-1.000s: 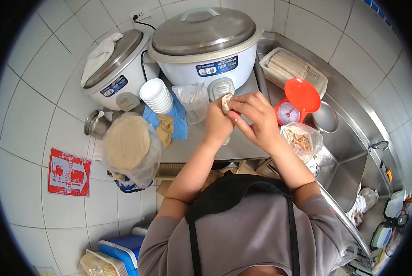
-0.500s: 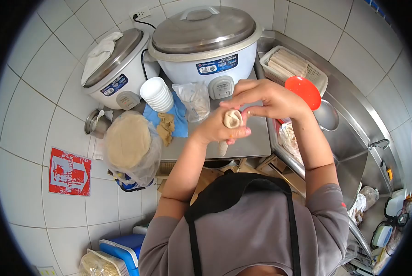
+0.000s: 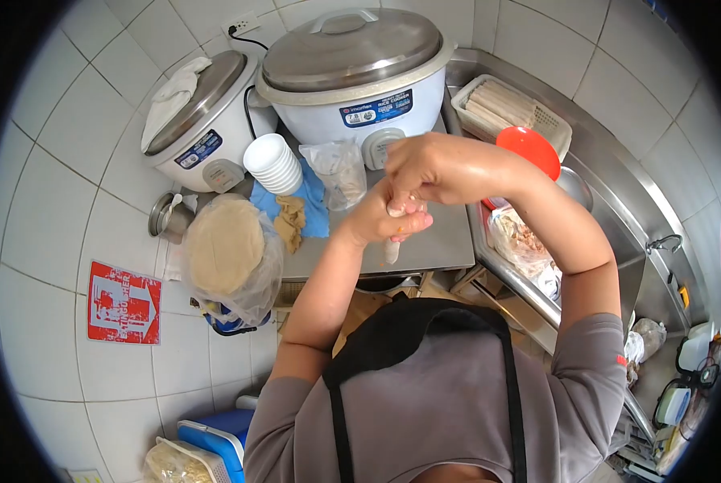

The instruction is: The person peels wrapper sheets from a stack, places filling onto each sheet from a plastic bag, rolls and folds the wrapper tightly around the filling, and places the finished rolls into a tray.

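Counter (image 3: 439, 245) of grey stainless steel, bearing a large white oval rice cooker (image 3: 354, 76), stands before a white-tiled wall (image 3: 127, 161); over the steel, the left hand (image 3: 372, 216) curls around a pale, slender dough roll (image 3: 392, 251); the right hand (image 3: 418, 169) bunches its fingers at the roll's upper end, their grip hidden.

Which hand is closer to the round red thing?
The right hand. It is left of the round red thing, not touching it. The left hand is farther left and nearer the person's body, gripping the pale roll.
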Motion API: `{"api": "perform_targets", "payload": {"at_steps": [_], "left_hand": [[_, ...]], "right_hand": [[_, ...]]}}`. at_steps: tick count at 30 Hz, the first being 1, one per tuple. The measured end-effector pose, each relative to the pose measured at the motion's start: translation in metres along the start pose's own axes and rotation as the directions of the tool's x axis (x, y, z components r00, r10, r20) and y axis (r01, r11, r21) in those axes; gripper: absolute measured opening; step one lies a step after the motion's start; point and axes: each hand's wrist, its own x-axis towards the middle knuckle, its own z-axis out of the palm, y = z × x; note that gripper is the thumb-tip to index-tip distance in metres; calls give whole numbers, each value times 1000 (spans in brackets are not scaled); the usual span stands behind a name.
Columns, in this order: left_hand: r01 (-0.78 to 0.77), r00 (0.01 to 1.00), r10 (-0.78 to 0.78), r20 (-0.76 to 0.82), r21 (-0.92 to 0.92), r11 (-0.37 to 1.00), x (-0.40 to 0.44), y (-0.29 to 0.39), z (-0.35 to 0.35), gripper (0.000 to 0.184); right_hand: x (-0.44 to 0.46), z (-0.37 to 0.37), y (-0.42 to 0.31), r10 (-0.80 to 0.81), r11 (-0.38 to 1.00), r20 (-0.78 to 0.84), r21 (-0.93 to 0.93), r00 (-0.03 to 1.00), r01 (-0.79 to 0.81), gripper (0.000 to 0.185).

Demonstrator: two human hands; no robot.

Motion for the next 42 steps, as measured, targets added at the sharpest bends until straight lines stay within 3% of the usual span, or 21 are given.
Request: {"api": "perform_targets", "payload": {"at_steps": [2, 6, 9, 12, 15, 18, 20, 23, 28, 31, 32, 34, 37, 39, 42], "left_hand": [[-22, 998, 24, -50, 55, 998, 3, 5, 2, 14], [7, 991, 18, -132, 186, 983, 7, -3, -2, 10], [7, 969, 36, -242, 175, 985, 8, -3, 1, 10], [-33, 933, 91, -347, 170, 985, 8, -13, -18, 9], [-111, 858, 188, -477, 186, 976, 8, 4, -19, 9], [-199, 737, 316, -597, 254, 946, 11, 20, -6, 10], [-244, 697, 417, -583, 354, 903, 8, 12, -12, 10], [-219, 728, 425, -537, 406, 887, 2, 10, -17, 10], [-218, 755, 352, -554, 295, 930, 6, -11, -23, 9], [-144, 707, 309, -636, 299, 943, 9, -10, -15, 15], [-115, 680, 297, -670, 303, 946, 12, -7, -14, 19], [-189, 731, 227, -643, 129, 973, 5, -21, -31, 30], [-341, 749, 207, -629, -98, 935, 2, -36, -49, 34], [-429, 757, 225, -614, -207, 880, 0, -46, -56, 36], [-503, 503, 156, -850, -141, 853, 20, -28, -21, 31]], "right_hand": [[8, -3, 2, 73, 997, 36, -30, 997, -72, 15], [19, 2, 10, 75, 988, 75, -143, 994, -64, 6], [28, 3, 1, 103, 931, 73, -359, 992, -71, 7], [34, 22, 8, 70, 822, -108, -557, 992, -118, 8], [25, 16, 11, 201, 947, -356, -169, 913, -274, 10], [16, 25, 7, -55, 959, -447, -272, 893, -76, 13], [16, 36, 7, -37, 951, -468, -287, 883, -112, 21], [16, 44, 5, -49, 917, -521, -363, 852, -168, 30], [11, 57, 12, 108, 903, -477, -320, 873, -287, 37], [-7, 69, 45, 119, 991, -545, 11, 830, -135, 43], [-12, 77, 51, 298, 940, -587, 316, 753, -126, 47], [-23, 104, 62, 647, 589, -468, 808, 602, -4, 55], [-35, 166, 81, 618, 522, -208, 830, 758, -198, 46], [-39, 180, 82, 651, 571, -194, 762, 734, -306, 42], [-39, 175, 74, 728, 601, -236, 670, 644, -435, 39]]}}
